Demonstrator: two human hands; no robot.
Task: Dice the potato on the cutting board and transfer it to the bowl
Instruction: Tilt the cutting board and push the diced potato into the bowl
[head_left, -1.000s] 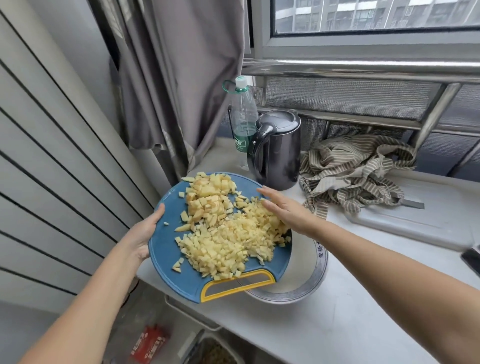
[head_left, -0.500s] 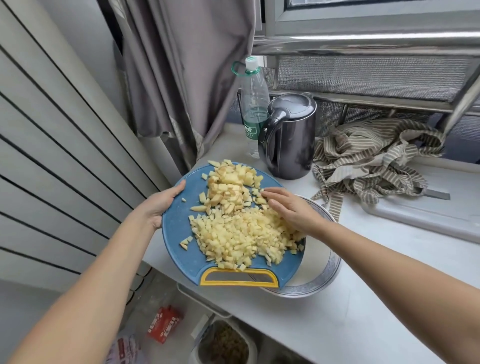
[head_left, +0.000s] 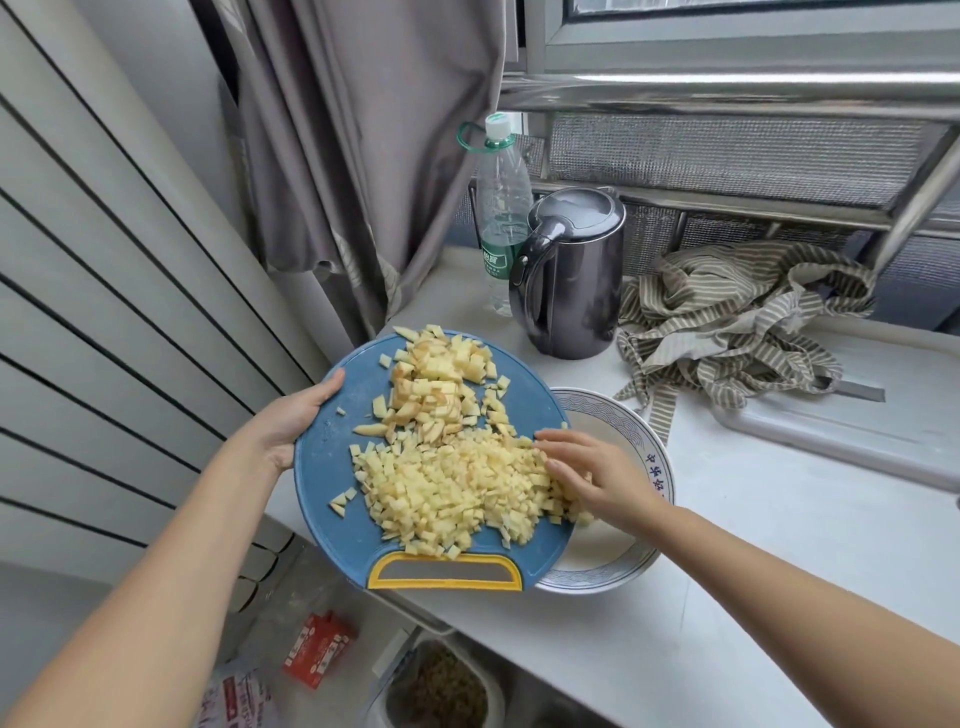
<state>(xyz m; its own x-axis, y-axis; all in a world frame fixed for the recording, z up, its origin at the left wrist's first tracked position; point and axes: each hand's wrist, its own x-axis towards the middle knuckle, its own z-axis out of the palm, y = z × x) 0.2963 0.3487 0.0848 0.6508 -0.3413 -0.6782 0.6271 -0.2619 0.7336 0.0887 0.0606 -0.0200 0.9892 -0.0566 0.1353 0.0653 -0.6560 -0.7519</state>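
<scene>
Blue round plastic cutting board (head_left: 324, 499) with a yellow handle hangs partly over the white blue-patterned bowl (head_left: 652, 457), heaped with pale diced potato (head_left: 447, 483). The left hand (head_left: 288, 428) grips its left rim, thumb on top, other fingers hidden. The right hand (head_left: 597, 470) lays straight, close-set fingers on the dice at the right edge.

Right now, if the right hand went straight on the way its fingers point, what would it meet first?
The diced potato: the right hand points left across the cutting board, fingertips seemingly already at the heap's edge, though depth is hard to judge.
</scene>
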